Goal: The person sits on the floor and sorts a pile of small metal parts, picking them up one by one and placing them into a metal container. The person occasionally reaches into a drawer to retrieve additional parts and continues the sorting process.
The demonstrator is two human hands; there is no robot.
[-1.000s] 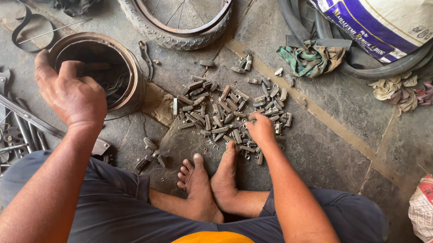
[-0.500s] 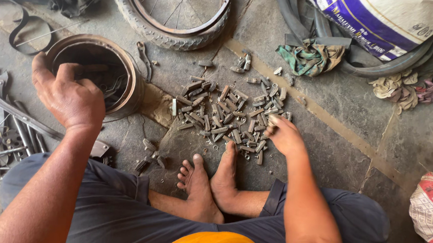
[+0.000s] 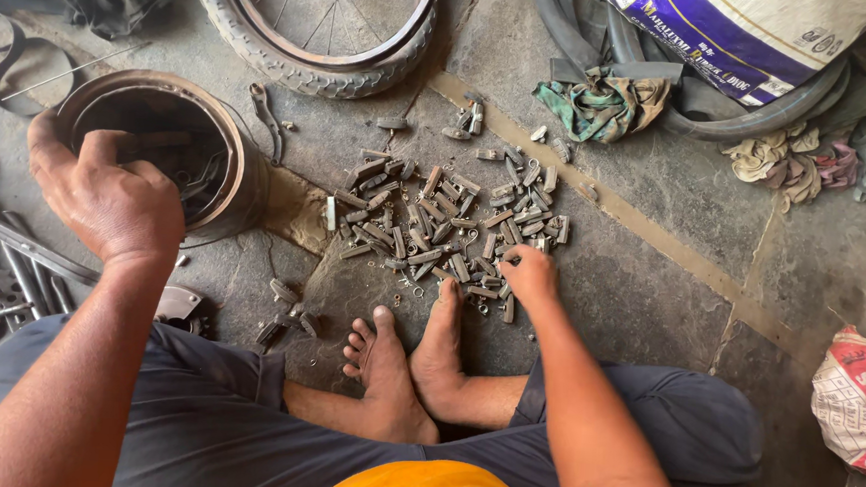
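Over the rusty tin (image 3: 227, 166) my left hand (image 3: 105, 198) curls, fingers bent inside; whether they hold anything I cannot tell. Right hand (image 3: 529, 274) pinches among the small metal pieces (image 3: 434, 224) on the floor: hard, light, best taken singly by their sides.

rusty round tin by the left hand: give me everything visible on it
The rusty round metal tin stands upright and open on the grey stone floor, left of the pile of small grey metal parts. Its wall is brown and corroded, its rim worn. Dark metal pieces lie inside. The left hand rests on its near rim, fingers reaching in. A spoked bicycle wheel lies just beyond.
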